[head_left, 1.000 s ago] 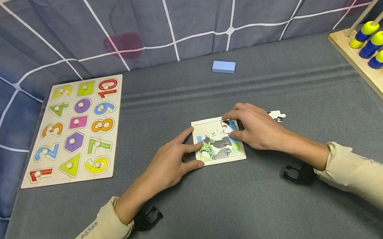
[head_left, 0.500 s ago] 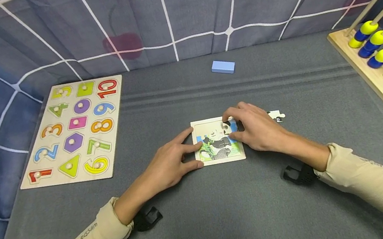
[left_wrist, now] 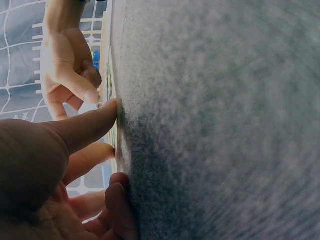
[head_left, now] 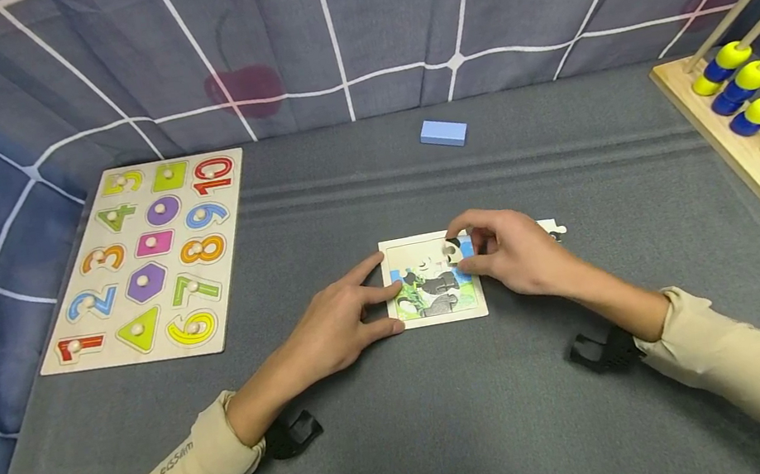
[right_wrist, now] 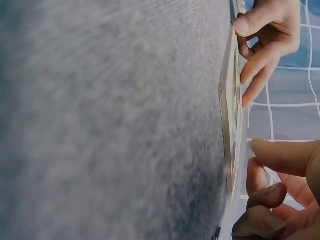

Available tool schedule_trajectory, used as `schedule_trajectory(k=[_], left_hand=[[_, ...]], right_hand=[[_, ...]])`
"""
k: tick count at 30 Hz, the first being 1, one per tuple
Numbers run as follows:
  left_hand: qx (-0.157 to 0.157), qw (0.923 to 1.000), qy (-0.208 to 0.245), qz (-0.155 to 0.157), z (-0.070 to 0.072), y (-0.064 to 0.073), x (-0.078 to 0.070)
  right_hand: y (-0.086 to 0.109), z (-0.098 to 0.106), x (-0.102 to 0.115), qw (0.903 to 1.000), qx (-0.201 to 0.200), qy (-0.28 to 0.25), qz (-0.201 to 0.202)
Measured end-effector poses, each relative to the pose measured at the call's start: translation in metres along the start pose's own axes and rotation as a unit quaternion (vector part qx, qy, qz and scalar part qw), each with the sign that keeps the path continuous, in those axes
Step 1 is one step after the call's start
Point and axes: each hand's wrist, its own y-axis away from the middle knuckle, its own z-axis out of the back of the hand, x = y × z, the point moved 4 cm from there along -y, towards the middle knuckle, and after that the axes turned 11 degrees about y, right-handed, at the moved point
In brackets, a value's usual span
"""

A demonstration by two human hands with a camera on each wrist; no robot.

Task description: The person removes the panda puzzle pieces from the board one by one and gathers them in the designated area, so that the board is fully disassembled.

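A small square jigsaw board point(head_left: 441, 319) with a panda picture and a pale wooden border lies on the grey cloth. My left hand point(head_left: 323, 326) rests its spread, fairly straight fingers along the board's left side; in the left wrist view its thumb point(left_wrist: 92, 127) touches the edge. Over the board's upper right, my right hand point(head_left: 518, 251) has thumb and index finger around a panda-face puzzle piece point(head_left: 454, 251), seemingly pinching it. The fingers hide part of that piece. Another puzzle piece point(head_left: 553, 228), white and black, lies just beyond the right hand, partly covered by it.
At the left lies a wooden number-and-shape peg board point(head_left: 158, 266). A blue block point(head_left: 443, 133) sits toward the back, near the grid-patterned curtain point(head_left: 389, 17). A wooden bead rack point(head_left: 750, 150) with yellow and blue beads stands at the right.
My right hand has shifted slightly right with its fingers drawn back, and the panda-face piece shows a little further right. More of the loose piece is covered. The left hand stays still.
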Motion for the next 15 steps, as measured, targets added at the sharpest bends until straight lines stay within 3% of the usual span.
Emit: schedule_trajectory(k=[5,15], left_hand=[[-0.001,1.0000,-0.001,-0.001,0.000,0.000,0.000],[0.000,1.0000,-0.002,-0.002,0.000,0.000,0.000]], right_hand=[[0.006,0.007,-0.008,0.9994,-0.005,-0.030,-0.014],[0.022,0.026,-0.021,0.9986,-0.008,-0.039,-0.034]])
